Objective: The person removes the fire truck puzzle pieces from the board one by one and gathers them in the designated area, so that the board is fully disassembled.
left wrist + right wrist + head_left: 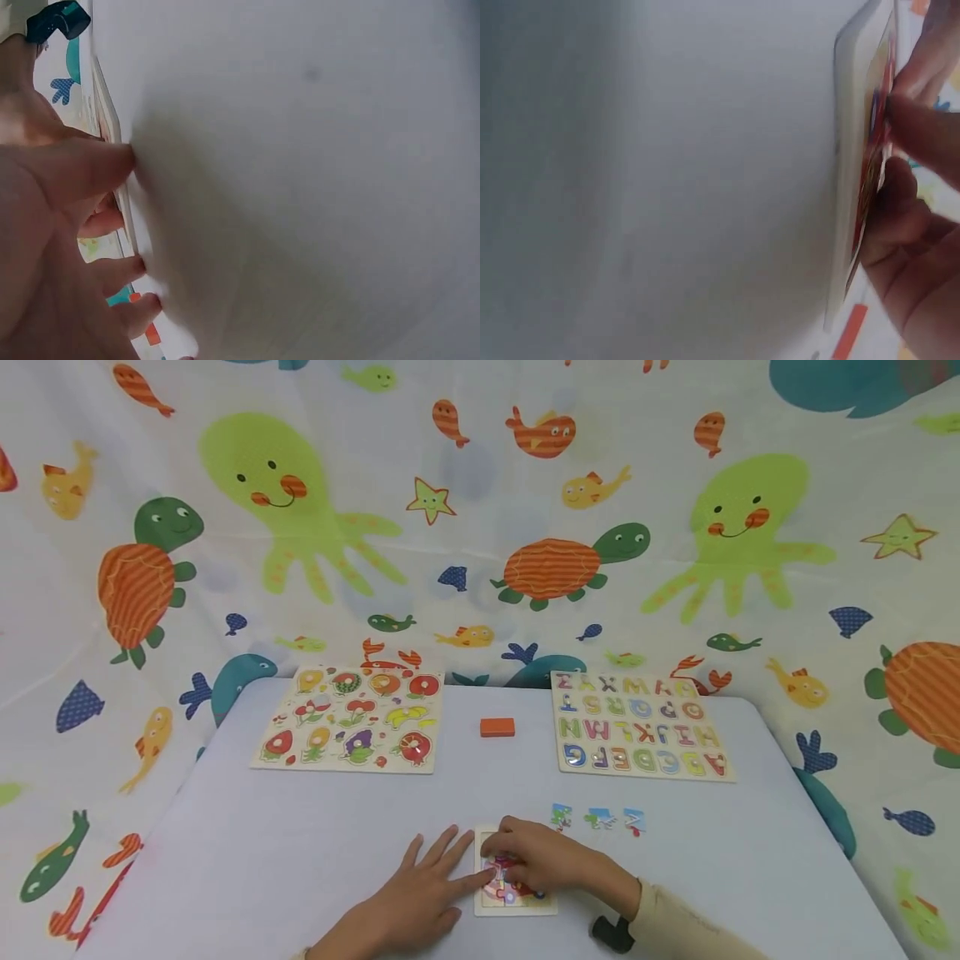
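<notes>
A small square jigsaw board (517,912) with a pale wooden rim lies near the front of the table, with colourful pieces (512,897) set in it. My left hand (420,893) rests beside its left edge, fingers spread, one fingertip on the picture. Over the board's upper right, my right hand (553,857) has its thumb and curled fingers round a jigsaw piece, which the hand mostly hides. The right wrist view shows that thumb (922,131) and finger against the board's face. Behind the right hand lie three loose pieces: one (561,816), another (600,818) and a third (634,821).
A fruit puzzle board (352,766) lies at the back left, a letter puzzle board (645,774) at the back right. Between them sits an orange-red block (497,727). A sea-animal curtain (480,543) hangs behind the white table (300,843). The right wrist carries a dark strap (611,933).
</notes>
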`<state>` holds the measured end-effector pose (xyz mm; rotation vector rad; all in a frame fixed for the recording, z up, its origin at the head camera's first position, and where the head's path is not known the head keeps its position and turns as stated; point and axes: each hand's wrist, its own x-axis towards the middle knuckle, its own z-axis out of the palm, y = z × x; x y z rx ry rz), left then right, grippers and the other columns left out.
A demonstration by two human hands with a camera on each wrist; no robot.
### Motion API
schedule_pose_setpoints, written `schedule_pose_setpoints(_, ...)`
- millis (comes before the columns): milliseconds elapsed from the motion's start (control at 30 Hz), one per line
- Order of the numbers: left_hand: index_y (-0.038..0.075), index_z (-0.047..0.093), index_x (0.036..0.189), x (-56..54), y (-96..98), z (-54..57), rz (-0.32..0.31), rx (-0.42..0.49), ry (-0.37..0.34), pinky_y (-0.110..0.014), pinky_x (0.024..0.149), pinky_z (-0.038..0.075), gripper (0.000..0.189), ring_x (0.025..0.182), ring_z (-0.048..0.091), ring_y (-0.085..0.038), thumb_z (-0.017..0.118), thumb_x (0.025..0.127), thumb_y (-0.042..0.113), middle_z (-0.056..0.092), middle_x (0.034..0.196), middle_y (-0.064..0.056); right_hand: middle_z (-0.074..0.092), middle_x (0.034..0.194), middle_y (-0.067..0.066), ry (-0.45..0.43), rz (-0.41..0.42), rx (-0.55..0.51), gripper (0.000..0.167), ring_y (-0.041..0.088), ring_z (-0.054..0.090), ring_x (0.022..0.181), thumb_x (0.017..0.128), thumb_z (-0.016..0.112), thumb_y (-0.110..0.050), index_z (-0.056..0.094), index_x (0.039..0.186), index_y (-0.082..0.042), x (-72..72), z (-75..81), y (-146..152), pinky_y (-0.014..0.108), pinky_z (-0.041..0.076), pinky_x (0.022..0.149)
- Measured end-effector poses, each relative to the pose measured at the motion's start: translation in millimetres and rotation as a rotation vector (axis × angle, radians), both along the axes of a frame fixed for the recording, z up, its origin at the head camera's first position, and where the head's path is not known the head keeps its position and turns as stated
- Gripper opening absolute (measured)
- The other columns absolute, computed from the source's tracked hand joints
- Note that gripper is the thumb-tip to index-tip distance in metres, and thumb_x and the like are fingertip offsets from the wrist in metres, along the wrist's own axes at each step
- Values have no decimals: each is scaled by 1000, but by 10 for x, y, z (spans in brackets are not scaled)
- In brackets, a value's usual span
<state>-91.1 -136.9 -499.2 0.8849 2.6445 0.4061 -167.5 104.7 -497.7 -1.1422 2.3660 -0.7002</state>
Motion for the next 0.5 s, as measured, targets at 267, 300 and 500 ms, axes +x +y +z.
schedule_pose_setpoints(267,47,53,146,41,-11,27,-31,-9,-66,-74,113,22,61,155,19,-34,74,93,25,28,167,-4,53,91,-12,-38,-84,-11,35,2,47,79,88,69,3,70,116,-18,87,22,-66,18,46,71)
schedule_pose_setpoints(300,48,53,146,39,-11,31,-30,-6,-76,-74,113,21,61,155,18,-33,74,93,25,28,167,-3,52,90,-12,-50,-97,-16,36,3,47,79,88,68,5,69,116,-18,95,17,-73,18,46,71)
schedule_pose_setpoints(500,49,54,144,28,-5,49,-13,-8,-112,-74,114,18,59,155,17,-34,73,94,25,28,167,-2,52,93,-11,-76,-155,-70,40,3,49,80,85,68,6,62,110,-24,129,-40,-97,19,47,69)
